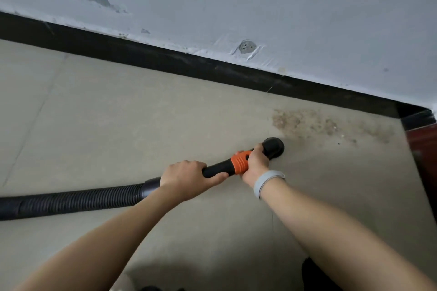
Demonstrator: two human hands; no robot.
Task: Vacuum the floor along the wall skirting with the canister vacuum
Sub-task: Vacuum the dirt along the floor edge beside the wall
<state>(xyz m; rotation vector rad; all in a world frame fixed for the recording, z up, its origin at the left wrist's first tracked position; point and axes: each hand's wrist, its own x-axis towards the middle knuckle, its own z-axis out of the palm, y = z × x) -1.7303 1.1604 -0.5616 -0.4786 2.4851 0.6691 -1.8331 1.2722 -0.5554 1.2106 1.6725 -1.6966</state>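
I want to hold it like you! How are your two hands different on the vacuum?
The left hand grips the black tube near the ribbed hose; the right hand grips the orange collar by the nozzle. Only the right wrist wears a grey band. Both curl round the wand.

Open floor, walled in above and at the right

Bare floor (99, 120) fills the left and centre; black skirting (189, 64) bars the top, a dark red edge (423, 149) the right.

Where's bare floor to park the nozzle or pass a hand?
Free: the wide stretch of floor between the black skirting and the ribbed hose; also the floor right of the right hand. Crowded: the dust patch between the nozzle and the skirting, and around the left hand on the wand.
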